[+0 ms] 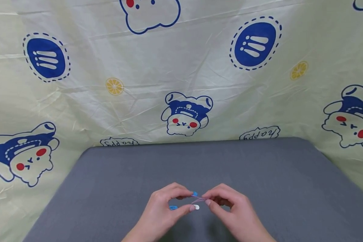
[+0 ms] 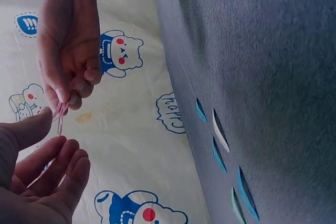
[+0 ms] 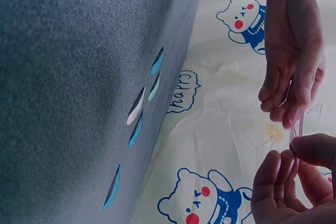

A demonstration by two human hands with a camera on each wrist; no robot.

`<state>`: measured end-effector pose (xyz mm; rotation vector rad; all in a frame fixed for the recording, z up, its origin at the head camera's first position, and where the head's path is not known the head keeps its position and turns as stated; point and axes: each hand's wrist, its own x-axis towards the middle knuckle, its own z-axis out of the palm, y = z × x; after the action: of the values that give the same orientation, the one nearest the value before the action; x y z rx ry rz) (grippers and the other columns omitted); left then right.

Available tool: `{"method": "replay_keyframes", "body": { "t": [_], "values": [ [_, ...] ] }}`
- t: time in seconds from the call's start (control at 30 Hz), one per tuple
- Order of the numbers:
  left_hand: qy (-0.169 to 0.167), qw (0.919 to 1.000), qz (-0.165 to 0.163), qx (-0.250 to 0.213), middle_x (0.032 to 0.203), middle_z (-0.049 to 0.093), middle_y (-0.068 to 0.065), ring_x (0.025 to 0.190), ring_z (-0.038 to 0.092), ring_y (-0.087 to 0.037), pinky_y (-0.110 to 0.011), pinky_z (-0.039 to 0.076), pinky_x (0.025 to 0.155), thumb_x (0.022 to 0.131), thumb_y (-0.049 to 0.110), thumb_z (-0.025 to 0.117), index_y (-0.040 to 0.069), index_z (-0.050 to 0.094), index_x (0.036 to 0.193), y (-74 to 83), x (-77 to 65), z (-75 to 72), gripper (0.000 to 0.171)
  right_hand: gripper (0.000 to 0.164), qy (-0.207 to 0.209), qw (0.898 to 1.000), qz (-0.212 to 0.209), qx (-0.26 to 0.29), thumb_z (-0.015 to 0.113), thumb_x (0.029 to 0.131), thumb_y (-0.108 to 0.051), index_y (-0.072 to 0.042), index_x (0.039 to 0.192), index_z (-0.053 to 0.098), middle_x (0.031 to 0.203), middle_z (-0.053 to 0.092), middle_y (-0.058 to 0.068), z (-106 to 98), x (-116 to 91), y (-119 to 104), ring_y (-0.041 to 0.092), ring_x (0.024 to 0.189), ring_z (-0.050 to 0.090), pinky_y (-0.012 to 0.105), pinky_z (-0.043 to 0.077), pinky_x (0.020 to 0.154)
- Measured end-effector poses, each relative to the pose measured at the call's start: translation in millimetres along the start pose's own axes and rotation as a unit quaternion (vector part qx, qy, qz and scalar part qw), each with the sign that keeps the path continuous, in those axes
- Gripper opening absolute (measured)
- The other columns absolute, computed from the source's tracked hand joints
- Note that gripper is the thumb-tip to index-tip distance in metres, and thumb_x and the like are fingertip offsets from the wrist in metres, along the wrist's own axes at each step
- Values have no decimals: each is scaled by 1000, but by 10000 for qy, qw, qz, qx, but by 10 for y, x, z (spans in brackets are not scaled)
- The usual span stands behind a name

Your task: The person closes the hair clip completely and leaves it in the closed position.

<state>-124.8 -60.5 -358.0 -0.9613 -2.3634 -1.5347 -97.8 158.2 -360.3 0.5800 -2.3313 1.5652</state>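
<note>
Both hands are held up close together over the grey table, with a slim pink hair clip [image 1: 200,199] between them. Its two thin arms are spread apart, as the left wrist view shows. The right hand [image 1: 231,203] pinches one end of the clip between thumb and fingertips. At the clip's other end is the left hand [image 1: 164,206], its thumb and index finger apart. The left index fingertip [image 2: 62,140] is right at the end of one arm, and the left thumb [image 2: 37,124] is beside the other.
On the grey table [image 1: 124,174] below lie several snap hair clips, among them a white clip [image 3: 135,108], a mint clip [image 3: 154,86] and a blue clip [image 3: 135,129]. A printed cream cloth [image 1: 145,67] hangs behind the table.
</note>
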Motion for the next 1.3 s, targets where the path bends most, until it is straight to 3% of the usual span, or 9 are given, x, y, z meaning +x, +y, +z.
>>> {"method": "replay_keyframes", "body": {
  "t": [0.2, 0.53, 0.7, 0.9, 1.13, 1.2, 1.3],
  "values": [
    [194, 9993, 272, -140, 96, 69, 11, 89, 65, -9, -31, 54, 78, 86, 15, 78, 19, 75, 98, -24, -5, 32, 13, 11, -140, 9990, 417, 98, 69, 93, -16, -25, 98, 72, 93, 65, -6, 19, -7, -19, 13, 78, 62, 29, 55, 70],
    [598, 9974, 131, -389, 84, 69, 11, 77, 64, -9, -27, 53, 70, 84, 7, 78, 19, 75, 85, -23, -11, 65, 12, 10, -75, 9976, 671, 159, 70, 91, -25, -29, 100, 74, 96, 66, -7, 69, -20, -43, 14, 82, 62, 29, 55, 71],
    [407, 9978, 91, -507, 83, 68, 12, 77, 63, -9, -30, 53, 69, 86, 11, 77, 17, 75, 86, -48, -16, 49, 7, 9, -47, 9956, 856, 365, 71, 91, -25, -25, 99, 74, 95, 67, -6, 103, -21, -28, 16, 84, 64, 30, 56, 74],
    [137, 9976, -232, -638, 83, 68, 12, 77, 62, -11, -29, 51, 69, 86, 13, 76, 21, 75, 86, -62, -19, 14, 8, 10, -200, 9935, 906, 653, 70, 91, -24, -20, 100, 74, 95, 68, -3, 106, -39, 3, 18, 86, 65, 30, 56, 76],
    [-247, 9908, -87, -1326, 84, 68, 4, 78, 62, -15, -30, 52, 73, 88, 8, 74, 15, 74, 88, -108, -14, 13, 7, 11, -771, 9896, -106, 1212, 65, 94, -5, -9, 102, 71, 86, 65, 5, 39, -27, 123, 18, 76, 61, 29, 53, 66],
    [-359, 9881, -139, -1487, 84, 68, 2, 79, 62, -15, -31, 53, 74, 88, 9, 73, 14, 74, 88, -120, -12, 18, 5, 11, -903, 9863, -126, 1372, 64, 95, -3, -8, 101, 71, 82, 62, 6, 18, -19, 144, 18, 72, 59, 30, 52, 63],
    [-334, 9895, -238, -1386, 86, 69, 2, 80, 62, -15, -31, 53, 75, 89, 14, 74, 16, 75, 90, -126, -8, 32, 2, 11, -965, 9819, 209, 1618, 63, 95, -4, -5, 102, 71, 82, 63, 6, 1, -5, 154, 19, 72, 59, 32, 53, 65]
  ]
}}
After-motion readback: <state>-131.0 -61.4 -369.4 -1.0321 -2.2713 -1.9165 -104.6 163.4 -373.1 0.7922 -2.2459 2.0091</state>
